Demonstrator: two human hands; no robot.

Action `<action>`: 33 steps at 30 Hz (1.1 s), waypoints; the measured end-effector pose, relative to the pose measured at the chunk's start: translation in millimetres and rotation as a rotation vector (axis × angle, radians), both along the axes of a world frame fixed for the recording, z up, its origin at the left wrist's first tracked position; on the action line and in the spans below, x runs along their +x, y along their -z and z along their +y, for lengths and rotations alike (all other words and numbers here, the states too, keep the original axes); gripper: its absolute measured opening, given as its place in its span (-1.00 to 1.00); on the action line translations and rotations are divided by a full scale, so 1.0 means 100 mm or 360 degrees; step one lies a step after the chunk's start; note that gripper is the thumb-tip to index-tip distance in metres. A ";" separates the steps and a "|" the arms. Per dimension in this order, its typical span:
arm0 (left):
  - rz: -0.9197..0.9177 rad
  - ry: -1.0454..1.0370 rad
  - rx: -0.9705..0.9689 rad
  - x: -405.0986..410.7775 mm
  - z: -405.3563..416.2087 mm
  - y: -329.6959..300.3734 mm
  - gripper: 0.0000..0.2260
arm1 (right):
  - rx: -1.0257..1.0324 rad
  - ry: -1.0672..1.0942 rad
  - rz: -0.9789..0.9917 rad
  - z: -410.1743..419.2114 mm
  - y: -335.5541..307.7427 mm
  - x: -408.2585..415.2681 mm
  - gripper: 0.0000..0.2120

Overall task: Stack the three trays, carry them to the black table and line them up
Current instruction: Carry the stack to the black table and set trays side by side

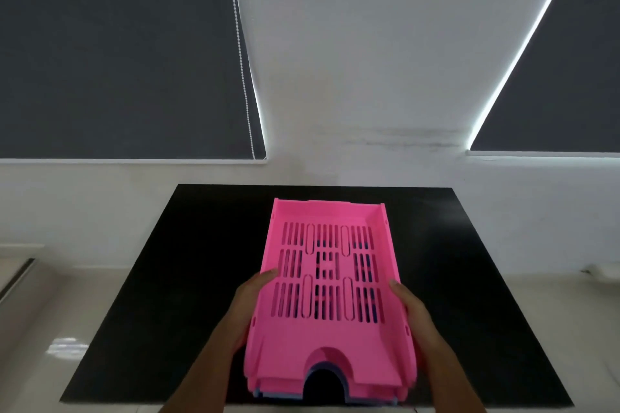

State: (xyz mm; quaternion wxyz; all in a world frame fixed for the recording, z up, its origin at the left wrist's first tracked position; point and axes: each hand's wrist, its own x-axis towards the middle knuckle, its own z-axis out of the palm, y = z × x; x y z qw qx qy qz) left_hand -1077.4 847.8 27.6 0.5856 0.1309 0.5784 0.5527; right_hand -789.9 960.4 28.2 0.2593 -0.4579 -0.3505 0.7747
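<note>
A stack of slotted trays (330, 359), pink on top with a blue edge showing underneath at the near end, is over the middle of the black table (201, 278). My left hand (250, 298) grips the stack's left side wall, thumb on the rim. On the opposite wall, my right hand (411, 308) holds the stack the same way. I cannot tell whether the stack rests on the table or hangs just above it. The lower trays are mostly hidden by the pink one.
The black table stands against a white wall (352, 60) with dark roller blinds (117, 60) at left and right. Pale glossy floor (43, 329) lies on both sides of the table.
</note>
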 end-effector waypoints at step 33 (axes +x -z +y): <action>0.0873 -0.0097 -0.0016 -0.08 0.72 -0.11 -0.69 | 0.0801 -0.0091 -0.0683 0.89 -0.04 -0.52 -0.63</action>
